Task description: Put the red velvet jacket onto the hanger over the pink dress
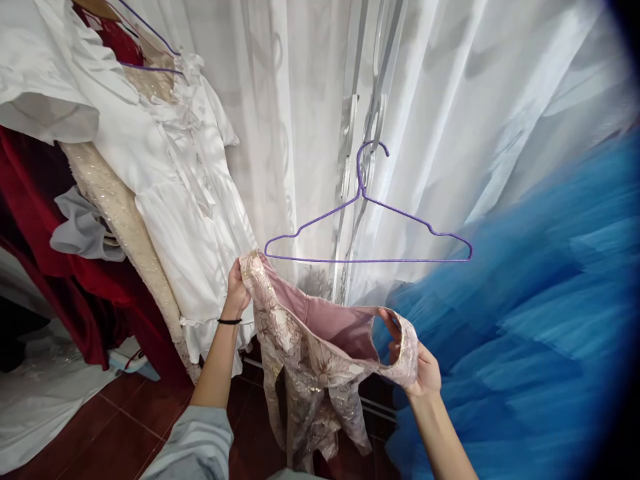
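A pink-and-gold patterned dress point(310, 360) hangs between my hands, its pink lining point(335, 327) showing at the wide neckline. With my left hand point(237, 291) I grip its left shoulder, right by the left end of a purple wire hanger point(360, 260). I cannot tell whether the hanger end is inside the shoulder or just behind it. My right hand point(424, 370) is closed on the other shoulder, fingers partly through the opening, below and apart from the hanger's right end. The hanger's hook is at the door handles point(353, 127). The dress's lower part runs out of view.
White, cream and red garments hang at the left, a white dress point(185, 173) nearest. Blue tulle point(540, 327) fills the right side. White curtains point(310, 120) cover the doors behind. Dark red tiles point(125, 427) form the floor, with white fabric point(45, 413) lying at lower left.
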`<state>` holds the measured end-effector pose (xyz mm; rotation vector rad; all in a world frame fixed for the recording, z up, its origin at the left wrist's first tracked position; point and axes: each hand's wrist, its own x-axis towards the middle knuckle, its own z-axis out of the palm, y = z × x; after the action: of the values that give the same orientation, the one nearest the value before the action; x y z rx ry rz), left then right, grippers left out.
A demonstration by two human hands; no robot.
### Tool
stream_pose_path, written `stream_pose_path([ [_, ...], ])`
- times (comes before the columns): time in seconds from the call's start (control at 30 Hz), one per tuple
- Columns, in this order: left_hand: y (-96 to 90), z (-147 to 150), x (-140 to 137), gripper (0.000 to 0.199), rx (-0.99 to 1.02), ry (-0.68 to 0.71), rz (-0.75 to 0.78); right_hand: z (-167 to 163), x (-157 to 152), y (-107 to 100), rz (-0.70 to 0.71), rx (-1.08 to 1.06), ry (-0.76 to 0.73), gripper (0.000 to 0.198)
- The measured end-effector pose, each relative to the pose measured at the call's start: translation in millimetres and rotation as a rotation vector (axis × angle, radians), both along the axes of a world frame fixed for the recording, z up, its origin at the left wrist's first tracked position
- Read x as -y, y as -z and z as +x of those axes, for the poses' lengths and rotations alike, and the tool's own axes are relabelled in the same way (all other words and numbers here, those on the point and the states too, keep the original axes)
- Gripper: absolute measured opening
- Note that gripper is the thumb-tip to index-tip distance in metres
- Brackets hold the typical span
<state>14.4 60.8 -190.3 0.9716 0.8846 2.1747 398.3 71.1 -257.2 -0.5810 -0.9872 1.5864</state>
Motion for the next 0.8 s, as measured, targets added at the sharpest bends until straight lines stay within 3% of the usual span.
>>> stream_pose_path([
  [0.1, -21.7, 8, -6, 0.053, -0.018, -0.023, 0.095, -5, 8, -8, -0.065, -0.074, -0.075, 0.050],
  [0.23, -56.6, 21, -9, 0.047, -0.149, -0.052, 0.146, -3, 14, -20, 0.000, -0.052, -0.017, 0.058],
  [0.33, -83.2, 34, -10, 0.042, -0.364, -0.026, 0.043, 2, 13, -30, 0.098, 0.008, 0.103, 0.056],
  [0.4, -95.5, 43, -11, 0.035, -0.522, 0.037, -0.075, 5, 12, -32, 0.090, 0.020, 0.243, 0.051],
  [0.5, -100.2, 55, -15, 0.022, -0.704, 0.043, -0.150, 12, 7, -26, 0.103, 0.057, 0.462, 0.055],
  [0.6, -92.9, 61, -20, 0.020, -0.873, -0.172, -0.146, 29, -5, -11, 0.227, 0.182, 0.575, 0.062],
  [0.7, -86.9, 63, -24, 0.015, -0.876, -0.361, -0.142, 54, -26, -4, 0.297, 0.262, 0.602, 0.055],
  [0.8, -88.4, 64, -25, 0.010, -0.769, -0.428, -0.129, 81, -53, -13, 0.367, 0.274, 0.517, 0.060],
])
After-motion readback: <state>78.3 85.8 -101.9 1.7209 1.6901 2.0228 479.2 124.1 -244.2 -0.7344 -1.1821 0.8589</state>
